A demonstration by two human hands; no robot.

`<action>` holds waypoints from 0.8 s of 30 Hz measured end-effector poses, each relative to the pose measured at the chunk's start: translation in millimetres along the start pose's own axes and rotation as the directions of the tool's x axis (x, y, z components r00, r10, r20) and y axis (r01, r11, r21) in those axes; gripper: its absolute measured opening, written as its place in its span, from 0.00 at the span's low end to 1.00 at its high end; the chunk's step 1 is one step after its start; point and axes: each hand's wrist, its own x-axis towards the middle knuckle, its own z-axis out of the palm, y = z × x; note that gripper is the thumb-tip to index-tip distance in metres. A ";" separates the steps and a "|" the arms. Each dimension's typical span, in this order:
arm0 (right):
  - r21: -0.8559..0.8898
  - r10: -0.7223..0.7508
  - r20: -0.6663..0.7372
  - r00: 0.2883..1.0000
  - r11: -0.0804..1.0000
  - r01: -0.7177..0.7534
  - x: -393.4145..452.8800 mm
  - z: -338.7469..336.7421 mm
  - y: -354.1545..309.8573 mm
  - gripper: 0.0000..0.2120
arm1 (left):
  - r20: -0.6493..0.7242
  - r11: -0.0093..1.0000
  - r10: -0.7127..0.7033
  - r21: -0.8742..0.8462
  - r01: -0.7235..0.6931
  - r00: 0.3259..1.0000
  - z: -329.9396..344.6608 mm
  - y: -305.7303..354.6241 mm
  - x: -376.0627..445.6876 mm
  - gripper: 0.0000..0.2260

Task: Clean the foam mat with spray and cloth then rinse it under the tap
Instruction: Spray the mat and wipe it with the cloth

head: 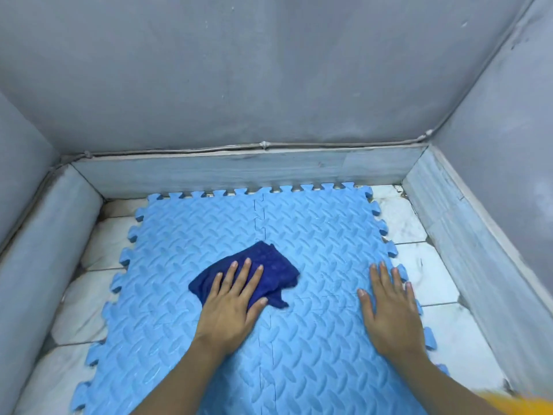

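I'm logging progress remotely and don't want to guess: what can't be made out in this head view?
- Spray bottle and tap: neither is in frame.
- Foam mat: near edge cut off by the frame bottom.
- Dark blue cloth: partly covered by the left hand.
- Yellow object, bottom right: blurred and cropped, unidentifiable.
- Mat under the right hand: hidden.

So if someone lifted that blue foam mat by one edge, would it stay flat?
Probably not. The foam mat is interlocking tiles, so it would likely bend or separate at the seams. It looks thin, probably light. The right hand pressed flat on it hints it slides easily.
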 end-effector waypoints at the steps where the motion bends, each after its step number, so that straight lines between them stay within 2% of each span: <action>1: -0.005 -0.011 -0.014 1.000 1.000 0.011 -0.1 1.8 1.9 0.32 | -0.025 0.999 -0.003 -0.033 0.002 1.000 -0.1 11.6 20.8 0.28; 4: 0.010 -0.021 -0.028 0.999 1.000 0.021 -0.2 4.7 4.8 0.31 | -0.052 1.000 0.009 -0.019 -0.010 0.999 1.9 63.3 89.8 0.27; 7: 0.028 -0.017 -0.037 0.999 0.999 0.018 1.8 5.7 8.3 0.30 | 0.013 0.982 0.189 0.006 -0.189 0.982 5.0 124.8 142.9 0.25; 10: 0.061 -0.008 -0.039 0.999 0.998 0.011 2.7 6.1 9.0 0.29 | 0.093 0.976 0.218 -0.036 -0.215 0.972 0.3 144.0 179.0 0.23; 13: 0.083 -0.008 -0.037 0.999 0.996 0.011 0.8 4.3 9.6 0.30 | 0.097 0.990 0.137 -0.032 -0.134 0.986 -11.9 102.6 192.7 0.22; 16: 0.082 -0.008 -0.037 0.999 0.997 0.011 0.2 3.2 7.9 0.30 | -0.029 0.996 -0.081 -0.050 0.079 0.996 -20.3 8.4 174.5 0.23; 19: 0.076 -0.009 -0.043 0.999 0.997 0.012 1.4 2.6 7.8 0.29 | -0.058 0.953 -0.298 -0.065 0.295 0.953 -31.2 -92.7 122.2 0.23; 21: 0.075 -0.004 -0.055 0.999 0.997 0.008 1.1 2.4 7.9 0.29 | -0.055 0.909 -0.413 -0.082 0.408 0.909 -37.7 -129.2 81.8 0.23; 23: 0.072 -0.001 -0.066 0.998 0.997 0.005 0.8 2.3 7.2 0.28 | -0.027 0.904 -0.425 -0.068 0.422 0.905 -37.2 -127.4 40.0 0.27; 24: 0.070 -0.001 -0.069 0.998 0.998 0.006 1.1 2.1 7.4 0.28 | 0.000 0.940 -0.337 -0.058 0.337 0.941 -32.4 -109.7 20.5 0.29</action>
